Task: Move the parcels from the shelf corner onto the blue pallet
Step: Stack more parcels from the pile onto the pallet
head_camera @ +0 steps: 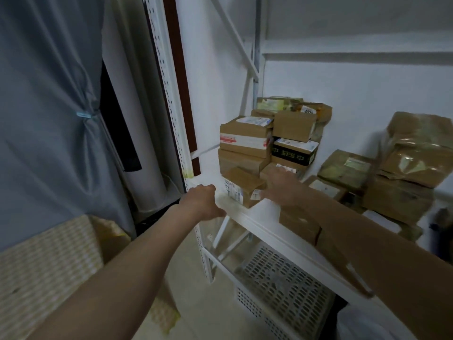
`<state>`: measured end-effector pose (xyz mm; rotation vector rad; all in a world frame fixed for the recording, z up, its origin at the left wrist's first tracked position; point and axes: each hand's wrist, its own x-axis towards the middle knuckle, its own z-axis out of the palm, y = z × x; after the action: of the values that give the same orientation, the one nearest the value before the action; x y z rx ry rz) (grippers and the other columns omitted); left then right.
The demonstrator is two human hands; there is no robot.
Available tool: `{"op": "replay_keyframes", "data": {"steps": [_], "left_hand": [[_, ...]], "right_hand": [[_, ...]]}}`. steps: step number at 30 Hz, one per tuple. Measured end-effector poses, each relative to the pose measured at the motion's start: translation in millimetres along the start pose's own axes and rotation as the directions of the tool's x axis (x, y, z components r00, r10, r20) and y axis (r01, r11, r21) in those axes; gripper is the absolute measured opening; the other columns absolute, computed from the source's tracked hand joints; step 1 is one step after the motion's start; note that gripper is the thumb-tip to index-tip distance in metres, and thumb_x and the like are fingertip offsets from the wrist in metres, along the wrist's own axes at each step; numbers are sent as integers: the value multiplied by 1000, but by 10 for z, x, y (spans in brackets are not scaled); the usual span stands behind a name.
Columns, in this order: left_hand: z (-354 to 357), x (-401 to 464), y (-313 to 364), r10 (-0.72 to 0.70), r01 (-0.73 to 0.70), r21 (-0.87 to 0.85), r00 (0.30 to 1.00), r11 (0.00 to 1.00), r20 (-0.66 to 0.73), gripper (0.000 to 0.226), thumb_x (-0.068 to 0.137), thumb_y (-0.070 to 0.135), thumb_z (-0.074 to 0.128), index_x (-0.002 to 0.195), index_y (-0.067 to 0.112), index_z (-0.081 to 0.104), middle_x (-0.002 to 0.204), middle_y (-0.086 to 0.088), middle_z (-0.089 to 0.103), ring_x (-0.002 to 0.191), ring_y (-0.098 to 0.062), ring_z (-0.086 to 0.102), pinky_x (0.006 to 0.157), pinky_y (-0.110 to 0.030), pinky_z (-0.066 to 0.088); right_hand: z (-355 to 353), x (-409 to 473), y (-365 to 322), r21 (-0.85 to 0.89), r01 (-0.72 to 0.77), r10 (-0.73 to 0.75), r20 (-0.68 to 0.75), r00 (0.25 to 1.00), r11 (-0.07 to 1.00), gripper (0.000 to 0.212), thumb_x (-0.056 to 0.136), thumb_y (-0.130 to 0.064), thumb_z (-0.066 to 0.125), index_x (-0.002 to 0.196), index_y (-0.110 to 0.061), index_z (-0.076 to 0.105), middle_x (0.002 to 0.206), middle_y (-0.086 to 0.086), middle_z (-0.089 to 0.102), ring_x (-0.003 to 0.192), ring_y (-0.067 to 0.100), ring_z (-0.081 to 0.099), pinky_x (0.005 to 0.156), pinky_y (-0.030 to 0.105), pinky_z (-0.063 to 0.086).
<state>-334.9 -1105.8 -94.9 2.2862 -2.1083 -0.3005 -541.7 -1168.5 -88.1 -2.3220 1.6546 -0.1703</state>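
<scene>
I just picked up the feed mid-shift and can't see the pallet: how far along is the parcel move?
Done: nothing I can confirm; no blue pallet is in view. In hand: both hands reach at the small front box; the right hand touches its side, the left hand is beside it at the shelf edge, neither gripping. Left: the whole corner stack and the taped parcels further right.

A white metal shelf [247, 215] holds a stack of brown cardboard parcels [268, 141] in its back corner. A small labelled box [242, 188] sits in front of the stack, near the shelf's edge. More brown parcels [397, 173] lie right of the stack.
</scene>
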Motion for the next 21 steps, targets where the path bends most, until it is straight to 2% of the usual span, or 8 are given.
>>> {"op": "replay_keyframes", "data": {"steps": [4,7,10,13,15,17,18,21], "left_hand": [[-136,658,-168,17,-13,-102,999,995,39,93,77,47,73,149,17,23,146,-10,40,128,-29,44,100,-40,44],[-155,1074,-234,47,-41,-224,999,974,24,100,74,44,78,150,18,19,148,-10,36,131,-29,41,103,-43,42],[-133,1401,-319,77,-75,-317,997,946,-6,110,70,43,81,152,18,12,152,-8,30,136,-29,34,108,-44,37],[-158,1681,-375,129,-146,-448,989,882,-69,112,66,42,84,151,19,13,152,-4,30,138,-27,31,109,-40,35],[-218,1875,-378,111,-138,-540,990,830,-84,117,66,41,84,152,18,8,156,-3,24,142,-25,25,108,-36,30],[-278,2075,-351,85,-105,-631,994,769,-63,120,68,39,84,153,16,1,159,-3,18,143,-24,22,109,-35,29],[-309,2167,-328,80,-92,-666,996,740,-49,119,70,37,82,153,17,-1,159,-4,18,143,-25,23,108,-35,30],[-392,2440,-264,106,-100,-777,993,622,-43,113,76,29,79,152,12,-3,156,-6,24,141,-23,28,103,-31,34]], "right_hand": [[-1,523,36,188,-91,110,-93,990,978,46,88,-29,61,123,-3,49,119,16,56,109,33,54,89,39,45],[-46,862,74,345,-109,147,-86,985,932,57,85,-26,63,133,-8,40,127,10,49,114,28,51,95,41,48],[-71,1106,97,471,-125,199,-110,974,873,68,86,-29,63,143,-11,30,139,11,41,125,31,44,104,46,42],[-72,1330,90,558,-136,258,-145,955,819,64,87,-27,64,140,-12,32,140,10,40,128,31,39,106,46,39],[-78,1479,102,605,-164,315,-152,937,779,48,88,-24,63,128,-12,40,132,9,44,121,28,43,95,39,44],[-92,1585,112,649,-189,365,-147,919,737,35,89,-24,63,113,-13,41,116,5,45,107,25,47,72,27,42],[-94,1625,114,680,-197,384,-135,914,706,37,89,-24,64,116,-13,41,112,4,44,102,23,46,66,24,39],[-98,1725,93,745,-212,429,-108,897,632,62,90,-26,65,139,-8,32,117,0,45,103,17,46,71,23,39]]}}
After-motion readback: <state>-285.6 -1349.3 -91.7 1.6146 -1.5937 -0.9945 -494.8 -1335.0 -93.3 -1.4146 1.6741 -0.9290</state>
